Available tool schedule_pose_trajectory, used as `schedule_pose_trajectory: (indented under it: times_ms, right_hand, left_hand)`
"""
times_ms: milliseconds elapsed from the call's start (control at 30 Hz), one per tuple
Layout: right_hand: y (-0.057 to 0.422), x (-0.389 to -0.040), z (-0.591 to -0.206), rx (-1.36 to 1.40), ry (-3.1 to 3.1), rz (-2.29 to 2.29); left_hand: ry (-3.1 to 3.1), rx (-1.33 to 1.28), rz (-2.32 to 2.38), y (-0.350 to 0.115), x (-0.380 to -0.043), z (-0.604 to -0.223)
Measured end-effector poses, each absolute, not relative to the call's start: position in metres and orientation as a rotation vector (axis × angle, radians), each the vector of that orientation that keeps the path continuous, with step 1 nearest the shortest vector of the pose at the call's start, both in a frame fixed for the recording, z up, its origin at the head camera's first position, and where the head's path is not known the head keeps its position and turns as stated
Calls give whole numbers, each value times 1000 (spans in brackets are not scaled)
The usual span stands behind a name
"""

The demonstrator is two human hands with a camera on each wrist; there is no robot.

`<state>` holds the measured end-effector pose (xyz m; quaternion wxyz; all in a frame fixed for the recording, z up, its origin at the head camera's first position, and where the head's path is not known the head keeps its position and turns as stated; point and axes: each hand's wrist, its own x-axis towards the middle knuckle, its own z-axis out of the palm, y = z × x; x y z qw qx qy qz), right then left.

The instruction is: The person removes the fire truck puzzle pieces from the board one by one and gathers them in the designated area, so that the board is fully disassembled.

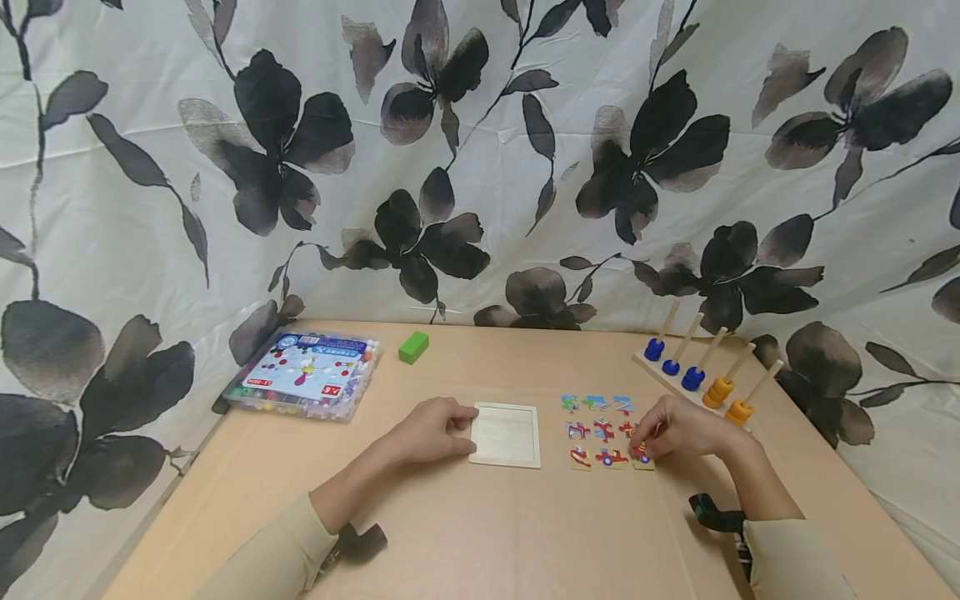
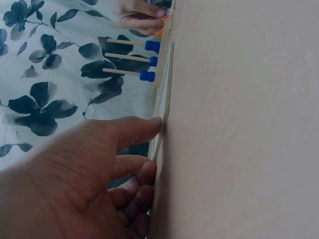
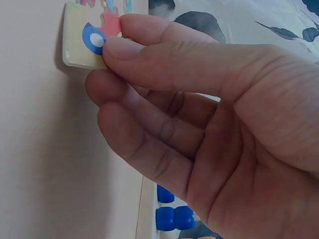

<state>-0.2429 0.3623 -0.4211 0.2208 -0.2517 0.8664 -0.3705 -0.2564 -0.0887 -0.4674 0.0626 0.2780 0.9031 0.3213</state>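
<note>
My left hand (image 1: 433, 429) pinches the left edge of a square, shallow wooden puzzle tray (image 1: 537, 437) lying on the table. In the left wrist view the tray (image 2: 170, 84) is seen edge-on, with thumb and fingers at its rim. To its right, several colourful jigsaw pieces (image 1: 603, 431) lie in spaced rows. My right hand (image 1: 686, 427) is over the lower right of these rows. Between its thumb and forefinger it pinches a jigsaw piece (image 3: 75, 45) with a blue-and-white wheel on pale yellow. The remaining right fingers curl below the piece.
A bead abacus (image 1: 651, 372) with blue and orange beads on wooden pegs stands behind the right hand. At the back left lies a clear plastic box (image 1: 300, 375) of colourful bits, beside a green block (image 1: 413, 347). A floral curtain (image 1: 465, 167) hangs behind the table.
</note>
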Motion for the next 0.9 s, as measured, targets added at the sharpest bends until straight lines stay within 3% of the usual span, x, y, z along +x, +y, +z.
schedule_pose_trajectory:
  times_ms: [900]
  right_hand:
    - [362, -245, -428, -661, 2426, -996]
  left_hand:
    - [2717, 832, 975, -89, -256, -466]
